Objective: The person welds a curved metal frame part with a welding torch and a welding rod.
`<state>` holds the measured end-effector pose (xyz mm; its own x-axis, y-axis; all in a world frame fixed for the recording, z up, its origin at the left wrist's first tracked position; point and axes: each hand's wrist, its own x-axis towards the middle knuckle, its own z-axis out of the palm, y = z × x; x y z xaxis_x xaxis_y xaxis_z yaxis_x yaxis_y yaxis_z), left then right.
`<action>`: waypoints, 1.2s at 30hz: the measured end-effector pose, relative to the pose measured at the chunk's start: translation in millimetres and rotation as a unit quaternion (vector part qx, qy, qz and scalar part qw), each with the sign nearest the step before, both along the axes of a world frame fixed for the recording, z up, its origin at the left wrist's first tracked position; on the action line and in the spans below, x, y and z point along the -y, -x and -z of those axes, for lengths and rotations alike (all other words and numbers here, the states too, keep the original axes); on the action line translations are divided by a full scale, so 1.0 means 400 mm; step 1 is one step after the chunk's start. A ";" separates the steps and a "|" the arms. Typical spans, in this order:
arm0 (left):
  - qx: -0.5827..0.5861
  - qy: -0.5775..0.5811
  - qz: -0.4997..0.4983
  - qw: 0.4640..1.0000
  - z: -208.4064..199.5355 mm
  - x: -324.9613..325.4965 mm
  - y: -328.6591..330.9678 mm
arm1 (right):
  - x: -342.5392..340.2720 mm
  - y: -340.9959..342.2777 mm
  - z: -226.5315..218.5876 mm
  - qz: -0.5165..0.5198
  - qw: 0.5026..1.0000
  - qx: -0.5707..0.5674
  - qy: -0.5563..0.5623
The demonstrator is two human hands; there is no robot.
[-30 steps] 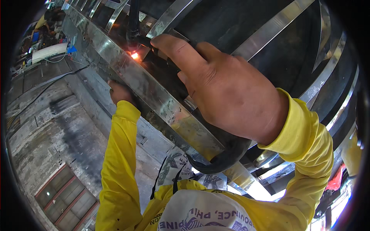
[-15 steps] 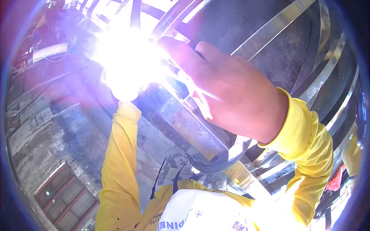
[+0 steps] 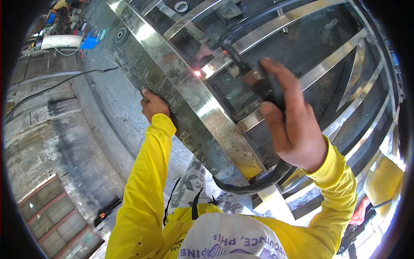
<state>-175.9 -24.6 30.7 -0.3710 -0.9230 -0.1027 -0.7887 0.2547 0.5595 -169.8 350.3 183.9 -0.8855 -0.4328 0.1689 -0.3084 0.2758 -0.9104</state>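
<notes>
My right hand is closed around a black welding torch handle, its tip pointing at a small red glowing spot where a thin bar meets the wide shiny metal band. A black hose loops down from the torch under my wrist. My left hand grips the lower edge of that curved band, fingers hidden behind it. Both arms wear yellow sleeves. The band belongs to a large metal frame with flat steel bars fanning across it.
Concrete floor lies to the left with a black cable running across it. Tools and a blue object sit at the far upper left. A metal grate is at the lower left. A yellow object is at the right.
The bright welding arc that flared half a second ago is out; only a red glow stays. My right hand has shifted right and down along the frame, showing the torch.
</notes>
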 end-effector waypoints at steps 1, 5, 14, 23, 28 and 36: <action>-0.003 -0.009 0.000 1.000 -0.009 -0.004 0.001 | 0.005 -0.003 -0.019 0.032 0.999 -0.036 0.012; 0.001 -0.072 -0.018 0.997 -0.050 -0.033 0.005 | 0.076 -0.032 -0.126 0.098 0.993 0.022 0.057; -0.022 -0.167 -0.021 0.985 -0.074 -0.021 0.004 | 0.356 0.005 -0.362 0.200 0.971 -0.074 0.105; -0.031 -0.120 -0.038 0.992 -0.065 0.212 0.247 | 0.337 0.137 -0.489 0.249 0.950 -0.157 0.109; -0.016 -0.032 -0.045 0.998 -0.008 0.250 0.270 | 0.276 0.307 -0.443 0.261 0.933 -0.179 0.168; 0.030 -0.011 -0.028 0.999 -0.048 0.174 0.271 | 0.272 0.606 -0.395 0.293 0.914 -0.148 0.240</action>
<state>-284.2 -94.1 49.8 -0.3110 -0.9396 -0.1432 -0.8339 0.1974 0.5154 -412.0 241.6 342.1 -0.8262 0.2869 0.4848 -0.4886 0.0632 -0.8702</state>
